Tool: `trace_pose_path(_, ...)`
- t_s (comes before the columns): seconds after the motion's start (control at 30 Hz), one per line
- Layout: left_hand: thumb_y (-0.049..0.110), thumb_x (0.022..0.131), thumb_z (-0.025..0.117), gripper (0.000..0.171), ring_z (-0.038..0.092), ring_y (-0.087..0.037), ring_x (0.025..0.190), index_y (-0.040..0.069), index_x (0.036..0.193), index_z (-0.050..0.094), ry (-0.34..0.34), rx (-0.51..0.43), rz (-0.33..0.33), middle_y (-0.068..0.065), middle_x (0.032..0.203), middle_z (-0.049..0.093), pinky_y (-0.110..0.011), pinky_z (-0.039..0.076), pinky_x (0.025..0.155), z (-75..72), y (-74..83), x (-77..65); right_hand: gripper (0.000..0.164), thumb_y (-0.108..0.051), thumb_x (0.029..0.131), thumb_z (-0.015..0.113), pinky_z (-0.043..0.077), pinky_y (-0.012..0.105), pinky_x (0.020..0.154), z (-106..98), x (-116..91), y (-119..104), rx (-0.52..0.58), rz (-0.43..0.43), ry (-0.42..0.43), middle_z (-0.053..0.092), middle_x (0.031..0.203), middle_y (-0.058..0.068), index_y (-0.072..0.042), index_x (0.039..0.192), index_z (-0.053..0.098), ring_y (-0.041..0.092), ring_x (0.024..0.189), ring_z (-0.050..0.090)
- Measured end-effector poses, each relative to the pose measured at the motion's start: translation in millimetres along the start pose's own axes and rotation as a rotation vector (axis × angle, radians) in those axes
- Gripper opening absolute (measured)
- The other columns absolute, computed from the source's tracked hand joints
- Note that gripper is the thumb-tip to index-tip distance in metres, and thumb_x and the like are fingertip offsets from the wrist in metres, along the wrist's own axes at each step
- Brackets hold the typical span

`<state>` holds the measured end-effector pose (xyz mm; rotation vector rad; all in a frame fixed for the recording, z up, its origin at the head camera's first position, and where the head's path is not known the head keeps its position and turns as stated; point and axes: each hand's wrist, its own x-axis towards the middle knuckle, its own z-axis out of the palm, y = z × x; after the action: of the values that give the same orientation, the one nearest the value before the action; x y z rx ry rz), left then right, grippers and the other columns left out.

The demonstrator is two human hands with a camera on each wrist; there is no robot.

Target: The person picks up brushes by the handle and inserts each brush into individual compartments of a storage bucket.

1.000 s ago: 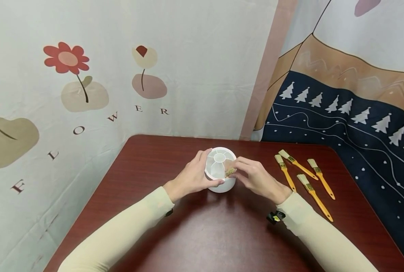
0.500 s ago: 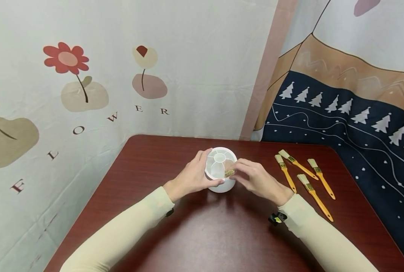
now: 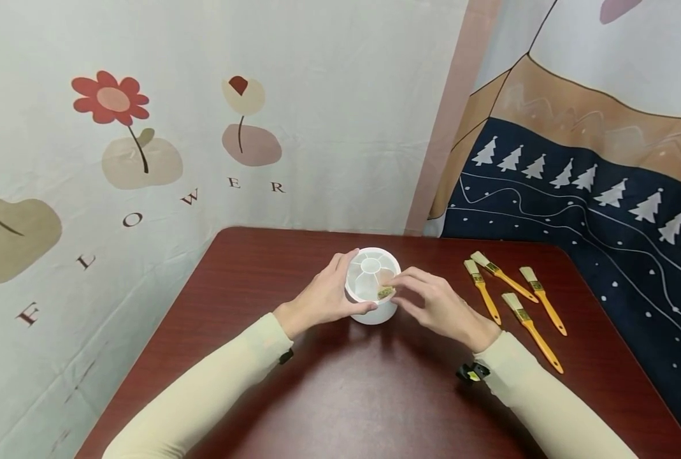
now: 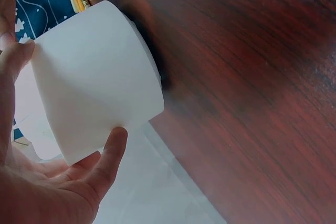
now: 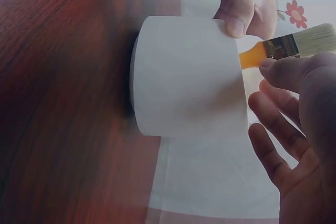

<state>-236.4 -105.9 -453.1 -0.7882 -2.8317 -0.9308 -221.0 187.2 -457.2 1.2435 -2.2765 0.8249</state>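
A white round divided holder (image 3: 373,313) stands on the table, its top split into compartments round a central ring. My left hand (image 3: 320,294) grips its left side, thumb along the near rim; the left wrist view shows fingers against the white wall (image 4: 100,77). A brush (image 5: 281,46) with yellow handle and pale bristles stands bristles-up in the near right compartment, most of its handle hidden inside. My right hand (image 3: 434,309) is at the right rim. Its thumb touches the brush by the ferrule, while the other fingers are loosely spread beside the rim.
Several similar brushes (image 3: 529,328) with yellow handles lie on the right of the dark red table (image 3: 340,395), bristles pointing away. Patterned cloths (image 3: 340,127) hang behind the table and along its right side.
The brush has shifted slightly left and down against the near right rim. My right hand has drawn back a little to the right, its fingers opening. My left hand has kept its place.
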Motion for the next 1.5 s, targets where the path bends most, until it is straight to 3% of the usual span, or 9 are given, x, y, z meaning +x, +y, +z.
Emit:
trace_pose_path(0.2,0.048,0.093,0.098,0.122,0.070,-0.037,0.140,0.005,0.183,0.028,-0.048,-0.017,0.029,-0.020,0.165,0.056,-0.053,0.061,0.120,0.0,-2.8,4.2,0.053,0.002,0.089,0.099,0.059,0.012,0.104,-5,-7,-1,-0.004,0.021,0.015,0.081,0.124,0.001,-0.014,0.137,0.083,0.021,0.106,0.080)
trace_pose_path(0.5,0.045,0.091,0.099,0.124,0.064,-0.034,0.148,0.004,0.184,0.027,-0.069,-0.072,0.057,-0.020,0.169,0.055,-0.053,0.055,0.128,-1.5,-5.1,9.5,0.048,0.000,0.092,0.097,0.047,0.002,0.113,-16,-19,-1,-0.023,0.101,0.003,0.082,0.126,0.002,-0.013,0.136,0.083,0.018,0.111,0.080)
trace_pose_path(0.83,0.043,0.090,0.100,0.127,0.059,-0.033,0.156,0.006,0.185,0.025,-0.102,-0.090,0.066,-0.019,0.176,0.051,-0.054,0.050,0.133,-5.6,-7.5,12.3,0.050,0.002,0.093,0.096,0.048,0.003,0.110,-25,-27,4,-0.039,0.138,0.022,0.082,0.127,0.001,-0.018,0.137,0.083,0.022,0.111,0.080)
trace_pose_path(1.03,0.044,0.090,0.099,0.129,0.054,-0.033,0.162,0.006,0.186,0.022,-0.108,-0.104,0.054,-0.018,0.180,0.048,-0.055,0.046,0.137,-6.4,-6.9,11.3,0.049,0.003,0.094,0.094,0.060,0.016,0.097,-30,-32,9,-0.065,0.133,0.041,0.082,0.126,0.001,-0.018,0.136,0.084,0.019,0.107,0.078)
trace_pose_path(1.1,0.045,0.090,0.099,0.129,0.051,-0.034,0.165,0.006,0.186,0.022,-0.106,-0.106,0.043,-0.017,0.182,0.046,-0.055,0.044,0.138,-6.0,-6.6,10.4,0.048,0.002,0.094,0.094,0.064,0.022,0.096,-32,-33,11,-0.075,0.141,0.045,0.082,0.127,0.000,-0.019,0.136,0.084,0.019,0.107,0.079)
trace_pose_path(1.23,0.049,0.089,0.099,0.131,0.050,-0.034,0.167,0.007,0.186,0.022,-0.088,-0.114,0.010,-0.018,0.183,0.044,-0.056,0.044,0.138,-4.4,-4.1,7.3,0.048,0.001,0.094,0.095,0.064,0.021,0.097,-36,-36,13,-0.084,0.172,0.047,0.082,0.128,-0.002,-0.020,0.137,0.084,0.019,0.109,0.079)
trace_pose_path(1.5,0.048,0.086,0.103,0.126,0.060,-0.035,0.155,0.008,0.182,0.031,0.011,-0.136,-0.073,-0.019,0.176,0.049,-0.055,0.053,0.130,-0.5,8.7,-4.6,0.044,0.000,0.096,0.093,0.048,0.000,0.104,-43,-43,20,-0.104,0.227,0.078,0.083,0.127,0.002,-0.015,0.135,0.084,0.023,0.109,0.080)
